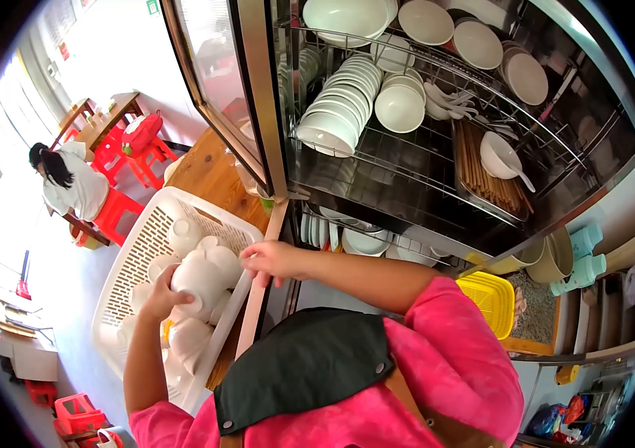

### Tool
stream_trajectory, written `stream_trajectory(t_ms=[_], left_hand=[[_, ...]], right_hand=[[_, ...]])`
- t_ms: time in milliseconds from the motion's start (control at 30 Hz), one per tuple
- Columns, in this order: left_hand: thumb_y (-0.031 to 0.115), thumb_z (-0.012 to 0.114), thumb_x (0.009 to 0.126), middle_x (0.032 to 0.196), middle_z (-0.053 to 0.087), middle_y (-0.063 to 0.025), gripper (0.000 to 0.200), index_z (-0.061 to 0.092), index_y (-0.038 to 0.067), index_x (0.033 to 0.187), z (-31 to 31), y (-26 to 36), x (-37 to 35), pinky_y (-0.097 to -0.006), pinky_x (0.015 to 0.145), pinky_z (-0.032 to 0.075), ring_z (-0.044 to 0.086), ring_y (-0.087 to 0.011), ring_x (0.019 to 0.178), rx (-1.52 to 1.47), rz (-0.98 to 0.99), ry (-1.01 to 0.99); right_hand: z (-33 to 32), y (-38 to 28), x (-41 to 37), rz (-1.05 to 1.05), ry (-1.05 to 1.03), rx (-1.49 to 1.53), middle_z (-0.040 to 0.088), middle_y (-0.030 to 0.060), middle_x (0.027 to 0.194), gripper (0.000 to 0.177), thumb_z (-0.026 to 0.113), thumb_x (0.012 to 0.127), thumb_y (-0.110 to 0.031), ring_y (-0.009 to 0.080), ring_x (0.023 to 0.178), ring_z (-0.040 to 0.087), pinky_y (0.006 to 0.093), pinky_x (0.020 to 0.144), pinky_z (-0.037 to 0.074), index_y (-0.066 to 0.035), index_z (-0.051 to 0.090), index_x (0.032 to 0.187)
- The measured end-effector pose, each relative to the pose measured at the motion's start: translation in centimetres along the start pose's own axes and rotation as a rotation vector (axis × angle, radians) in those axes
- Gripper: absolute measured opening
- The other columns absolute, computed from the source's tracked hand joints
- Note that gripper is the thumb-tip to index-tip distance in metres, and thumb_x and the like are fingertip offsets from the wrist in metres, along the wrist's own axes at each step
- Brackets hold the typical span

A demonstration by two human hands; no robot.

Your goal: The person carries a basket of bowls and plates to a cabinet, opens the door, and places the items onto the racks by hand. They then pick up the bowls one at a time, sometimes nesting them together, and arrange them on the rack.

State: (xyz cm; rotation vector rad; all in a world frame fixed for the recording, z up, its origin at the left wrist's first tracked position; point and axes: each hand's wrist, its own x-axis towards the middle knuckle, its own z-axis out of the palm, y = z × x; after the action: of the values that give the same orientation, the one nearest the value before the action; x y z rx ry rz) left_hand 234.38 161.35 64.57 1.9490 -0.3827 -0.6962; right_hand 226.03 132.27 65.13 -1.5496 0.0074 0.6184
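My left hand (159, 297) grips a white bowl (196, 282) inside a white plastic basket (138, 246) that holds several white bowls. My right hand (271, 261) rests on the basket's right rim, fingers curled over the edge beside the same bowl. The basket sits on a wooden counter (209, 175) in front of an open steel dish cabinet (437, 149). Its wire racks carry a row of stacked white bowls (340, 104), plates and a tray of chopsticks (485, 175).
The cabinet's glass door (220, 82) stands open to the left. A yellow basket (491, 297) and teal cups (585, 254) sit at right. A person in white (71, 183) sits on a red stool at a wooden table far left.
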Motion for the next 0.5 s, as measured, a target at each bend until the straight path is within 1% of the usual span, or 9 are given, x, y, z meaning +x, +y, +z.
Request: stream_trajectory(t_ms=[33, 100, 133, 267, 333, 367, 433, 467, 500], left_hand=[[0.012, 0.072, 0.046, 0.104, 0.053, -0.0109, 0.078, 0.043, -0.001, 0.117, 0.1, -0.2, 0.1, -0.0341, 0.09, 0.038, 0.049, -0.0237, 0.099, -0.176, 0.005, -0.013], [0.014, 0.071, 0.046, 0.104, 0.053, -0.0102, 0.078, 0.044, -0.002, 0.117, 0.9, -0.4, -0.1, -0.0335, 0.09, 0.038, 0.049, -0.0233, 0.099, -0.222, -0.001, 0.002], [0.016, 0.071, 0.045, 0.104, 0.053, -0.01, 0.078, 0.044, -0.002, 0.117, 1.2, -0.6, 0.0, -0.0332, 0.089, 0.038, 0.05, -0.0228, 0.098, -0.27, -0.005, -0.008], [0.018, 0.072, 0.045, 0.103, 0.053, -0.0097, 0.08, 0.044, -0.002, 0.117, 1.6, -0.1, -0.6, -0.0331, 0.088, 0.039, 0.05, -0.0219, 0.097, -0.375, -0.001, -0.028], [0.019, 0.073, 0.044, 0.103, 0.053, -0.0096, 0.08, 0.044, -0.001, 0.117, 1.6, 0.6, -1.5, -0.0331, 0.088, 0.039, 0.05, -0.0217, 0.097, -0.403, -0.005, -0.03], [0.018, 0.073, 0.045, 0.102, 0.053, -0.0093, 0.079, 0.045, 0.0, 0.116, 1.4, 1.3, -1.9, -0.0335, 0.088, 0.039, 0.05, -0.0218, 0.097, -0.382, 0.013, 0.01], [0.018, 0.073, 0.045, 0.101, 0.053, -0.0091, 0.077, 0.045, 0.001, 0.115, 1.4, 3.1, -2.7, -0.0338, 0.088, 0.039, 0.05, -0.0218, 0.096, -0.359, 0.031, 0.051], [0.018, 0.074, 0.047, 0.101, 0.053, -0.0092, 0.074, 0.046, 0.002, 0.114, 1.5, 4.2, -3.2, -0.0335, 0.088, 0.039, 0.05, -0.022, 0.096, -0.16, 0.111, 0.074], [0.017, 0.074, 0.048, 0.101, 0.053, -0.0092, 0.071, 0.047, 0.003, 0.113, 1.8, 5.5, -3.9, -0.0333, 0.089, 0.039, 0.05, -0.0223, 0.096, 0.039, 0.191, 0.095]], right_hand=[[0.6, 0.1, 1.0, 0.001, -0.007, 0.001, 0.056, 0.0088, 0.087, 0.045, 0.053, 0.084, -0.032, 0.015, 0.064, 0.059, 0.0248, 0.046, 0.046, -0.004, 0.043, 0.118], [1.6, 0.3, 2.6, 0.144, -0.03, 0.072, 0.056, 0.0112, 0.086, 0.045, 0.05, 0.086, -0.034, 0.0177, 0.065, 0.06, 0.0263, 0.046, 0.047, -0.002, 0.043, 0.117], [1.8, 0.8, 3.4, 0.149, -0.058, 0.089, 0.056, 0.0173, 0.09, 0.053, 0.048, 0.085, -0.04, 0.0222, 0.066, 0.06, 0.0291, 0.048, 0.05, 0.003, 0.041, 0.115], [1.5, 1.0, 4.3, 0.262, -0.181, 0.11, 0.056, 0.0212, 0.095, 0.057, 0.045, 0.086, -0.044, 0.0235, 0.071, 0.061, 0.0299, 0.049, 0.05, 0.004, 0.04, 0.116], [1.7, 1.2, 4.7, 0.301, -0.226, 0.111, 0.055, 0.024, 0.1, 0.07, 0.036, 0.085, -0.056, 0.0256, 0.075, 0.062, 0.0285, 0.048, 0.049, 0.004, 0.036, 0.122], [1.9, 1.1, 4.8, 0.303, -0.231, 0.11, 0.055, 0.024, 0.1, 0.07, 0.036, 0.085, -0.056, 0.0256, 0.075, 0.062, 0.0285, 0.048, 0.049, 0.004, 0.036, 0.122], [2.2, 0.5, 4.8, 0.337, -0.206, 0.291, 0.052, 0.0245, 0.107, 0.081, 0.03, 0.08, -0.066, 0.0301, 0.084, 0.06, 0.0343, 0.058, 0.05, -0.001, 0.031, 0.129], [2.2, 0.1, 4.5, 0.337, -0.207, 0.29, 0.052, 0.0245, 0.107, 0.081, 0.03, 0.08, -0.066, 0.0301, 0.084, 0.06, 0.0343, 0.058, 0.05, -0.001, 0.031, 0.129], [2.2, -0.6, 3.9, 0.286, -0.364, 0.387, 0.049, 0.0233, 0.113, 0.083, 0.03, 0.078, -0.069, 0.0317, 0.09, 0.057, 0.039, 0.065, 0.049, -0.006, 0.028, 0.132]])
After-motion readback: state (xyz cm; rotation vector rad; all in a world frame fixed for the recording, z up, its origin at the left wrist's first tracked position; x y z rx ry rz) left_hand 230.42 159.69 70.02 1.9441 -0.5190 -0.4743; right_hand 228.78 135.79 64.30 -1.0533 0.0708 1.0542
